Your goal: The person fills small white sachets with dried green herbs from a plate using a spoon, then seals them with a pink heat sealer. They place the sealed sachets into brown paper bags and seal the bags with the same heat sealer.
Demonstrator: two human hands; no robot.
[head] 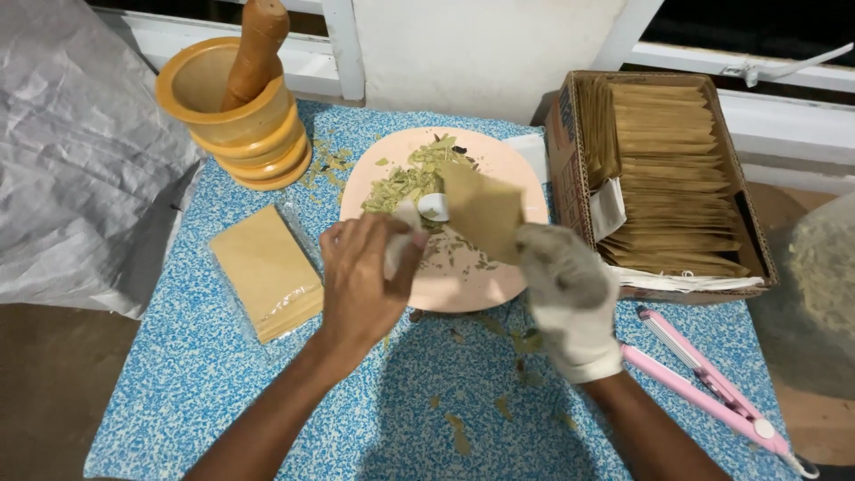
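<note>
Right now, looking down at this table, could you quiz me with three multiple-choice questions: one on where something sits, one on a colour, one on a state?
1. Where does the wooden mortar stand?
A. far left corner of the table
B. inside the cardboard box
C. on the plate

2. What colour is the clamp-like tool at the right edge?
A. green
B. pink
C. black

3. What covers the right hand?
A. nothing
B. a black mitten
C. a whitish glove

Answers:
1. A, it stands far left with the pestle leaning in it.
2. B, its long handles are pink against the blue speckled table.
3. C, a pale glove covers it while it holds a brown paper pouch over the plate; the left hand is bare.
</note>
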